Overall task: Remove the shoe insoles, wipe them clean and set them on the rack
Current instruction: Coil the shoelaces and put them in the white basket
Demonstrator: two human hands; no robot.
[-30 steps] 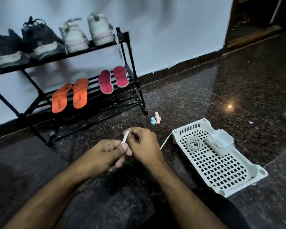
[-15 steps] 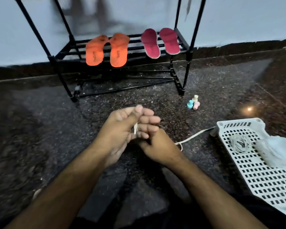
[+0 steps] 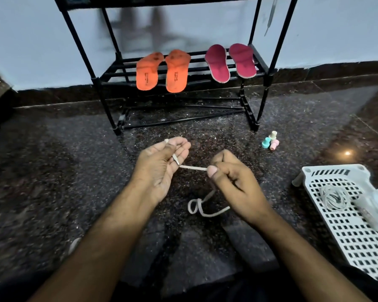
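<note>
Your left hand (image 3: 162, 164) and right hand (image 3: 234, 177) each pinched the white lace (image 3: 192, 168) | insoles (image 3: 162, 71) lay on rack (image 3: 268, 70) | risk: slack tail could knot if you pulled.

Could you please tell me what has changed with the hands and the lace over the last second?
The left hand and right hand, pressed together before, have drawn apart, pulling the white lace taut between them; its tail loops on the floor. The insoles stay on the rack.
</note>
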